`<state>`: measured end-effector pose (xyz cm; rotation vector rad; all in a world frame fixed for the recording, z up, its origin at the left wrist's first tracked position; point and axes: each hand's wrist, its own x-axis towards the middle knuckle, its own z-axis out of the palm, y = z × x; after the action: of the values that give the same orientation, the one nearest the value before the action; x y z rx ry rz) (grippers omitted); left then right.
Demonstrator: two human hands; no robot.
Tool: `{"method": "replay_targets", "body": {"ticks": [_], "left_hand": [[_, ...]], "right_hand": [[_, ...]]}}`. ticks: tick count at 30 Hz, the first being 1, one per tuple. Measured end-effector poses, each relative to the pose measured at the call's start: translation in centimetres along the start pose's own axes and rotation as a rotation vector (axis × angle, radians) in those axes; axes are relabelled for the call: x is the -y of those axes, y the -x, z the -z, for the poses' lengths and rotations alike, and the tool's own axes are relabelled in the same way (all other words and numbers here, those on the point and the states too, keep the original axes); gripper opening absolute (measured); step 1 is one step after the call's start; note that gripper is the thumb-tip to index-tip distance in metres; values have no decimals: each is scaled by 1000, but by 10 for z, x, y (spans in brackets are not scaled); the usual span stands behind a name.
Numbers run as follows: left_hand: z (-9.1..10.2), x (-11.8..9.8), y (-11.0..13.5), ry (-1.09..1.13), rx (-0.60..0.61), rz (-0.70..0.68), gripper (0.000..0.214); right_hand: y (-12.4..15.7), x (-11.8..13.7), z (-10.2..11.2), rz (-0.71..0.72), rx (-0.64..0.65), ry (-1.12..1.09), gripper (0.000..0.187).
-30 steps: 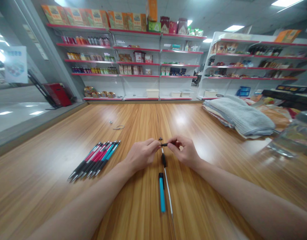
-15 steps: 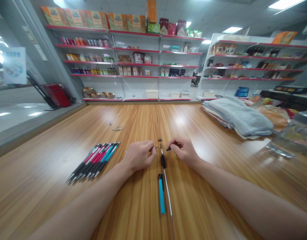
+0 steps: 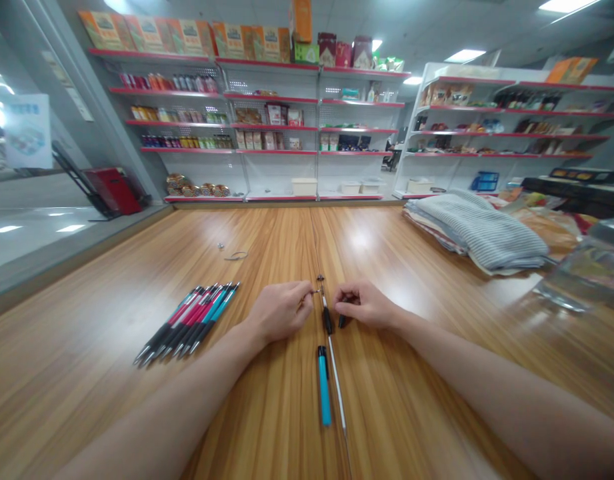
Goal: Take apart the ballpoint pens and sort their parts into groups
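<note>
Now lower; black piece [image 3: 342,321] in right fingers [image 3: 350,310]

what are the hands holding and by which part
Left hand: a small thin piece, one end poking out, the gripped part hidden. Right hand: a small black piece, held by its far part, near end sticking out.

A shop-like room, with packaged goods [image 3: 174,140] on red-edged shelves [image 3: 277,127].
</note>
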<state>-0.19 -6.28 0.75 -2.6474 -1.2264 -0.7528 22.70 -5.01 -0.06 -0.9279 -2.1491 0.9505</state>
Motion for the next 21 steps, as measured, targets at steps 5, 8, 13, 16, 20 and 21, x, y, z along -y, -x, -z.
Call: {"method": "replay_targets", "body": {"ticks": [5, 8, 13, 16, 20, 21], "left_hand": [[0, 0, 2, 29, 49, -58, 16], [1, 0, 3, 63, 65, -78, 16], [1, 1, 3, 103, 96, -92, 16], [2, 1, 3, 118, 130, -113, 16], [3, 2, 4, 126, 162, -139, 16], [3, 2, 4, 125, 166, -141, 15]], "right_hand": [[1, 2, 3, 10, 14, 160, 13], [1, 0, 5, 8, -12, 174, 13], [0, -7, 7, 7, -52, 181, 20], [0, -10, 6, 11, -53, 220, 21], [0, -9, 6, 1, -29, 230, 19], [0, -9, 6, -1, -24, 229, 19]]}}
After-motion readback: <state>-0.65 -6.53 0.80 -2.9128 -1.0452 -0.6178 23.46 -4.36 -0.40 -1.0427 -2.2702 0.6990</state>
